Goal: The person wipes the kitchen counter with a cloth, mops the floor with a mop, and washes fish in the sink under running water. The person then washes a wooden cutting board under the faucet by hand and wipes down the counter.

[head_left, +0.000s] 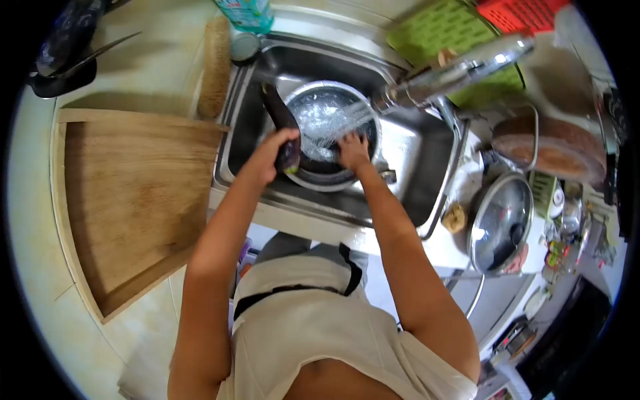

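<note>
Well, both forearms reach forward over the sink [427,187], elbows apart. The left hand [272,155] comes in at the rim of the metal basin [320,187], its thumb side toward the water, closed around a dark eggplant [279,113]. The grip sits on the lower part of the eggplant; the green-tipped end sticks out just below the fingers, and the longer part slants up and away to the left, beyond the hand. The right hand [353,151] dips into the basin, fingers forward and slightly spread, beside the spray from the faucet [407,90]; it seems blurred, and whether it grips anything I cannot tell.
</note>
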The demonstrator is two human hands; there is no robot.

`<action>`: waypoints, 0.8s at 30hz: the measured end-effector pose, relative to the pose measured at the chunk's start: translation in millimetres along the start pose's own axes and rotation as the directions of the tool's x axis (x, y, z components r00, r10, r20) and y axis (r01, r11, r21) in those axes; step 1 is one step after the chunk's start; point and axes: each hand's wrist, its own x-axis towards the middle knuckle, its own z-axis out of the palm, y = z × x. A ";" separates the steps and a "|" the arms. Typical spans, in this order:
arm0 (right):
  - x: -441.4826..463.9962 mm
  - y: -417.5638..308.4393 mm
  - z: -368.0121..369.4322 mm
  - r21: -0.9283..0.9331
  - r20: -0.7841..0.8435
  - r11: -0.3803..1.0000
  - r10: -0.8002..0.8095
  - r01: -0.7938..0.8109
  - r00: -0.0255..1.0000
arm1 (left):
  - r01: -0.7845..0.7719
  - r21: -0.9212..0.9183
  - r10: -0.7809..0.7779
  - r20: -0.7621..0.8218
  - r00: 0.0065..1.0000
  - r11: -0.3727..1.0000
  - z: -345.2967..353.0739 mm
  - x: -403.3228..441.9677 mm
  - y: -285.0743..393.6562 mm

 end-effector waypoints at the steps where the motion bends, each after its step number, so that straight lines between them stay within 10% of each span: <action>1: 2.7 -1.3 15.3 -0.004 0.040 1.000 -0.031 0.031 0.999 | 0.006 0.022 -0.006 -0.020 1.000 1.000 -0.7 -3.5 -6.6; 3: 13.3 -1.5 33.6 -0.094 -0.001 0.986 -0.139 0.138 0.990 | 0.006 0.046 0.000 -0.121 0.993 0.999 8.3 -12.4 -12.1; 7: 33.6 -18.5 25.6 0.355 -0.083 0.932 0.107 -0.071 0.991 | 0.003 0.111 0.012 -0.139 0.990 0.994 11.8 -0.1 -30.7; 12: -3.1 -40.8 -76.5 0.917 -0.206 0.380 0.201 0.117 0.958 | 0.090 0.334 0.006 -0.277 0.961 0.938 27.5 34.5 -47.9; 14: -8.2 -41.2 -83.4 0.986 -0.061 -0.140 0.171 0.086 0.983 | 0.019 0.375 0.096 -0.286 0.953 0.927 42.2 38.1 -47.1; 18: -51.7 -69.6 -150.9 0.977 0.104 -0.200 0.168 -0.069 0.980 | -0.252 -0.028 0.249 -0.094 0.964 0.967 87.8 31.4 -21.5; 24: -77.8 -89.1 -156.1 0.939 -0.183 -0.229 0.300 0.257 0.936 | -0.337 0.208 0.373 -0.169 0.912 0.918 124.0 14.2 19.6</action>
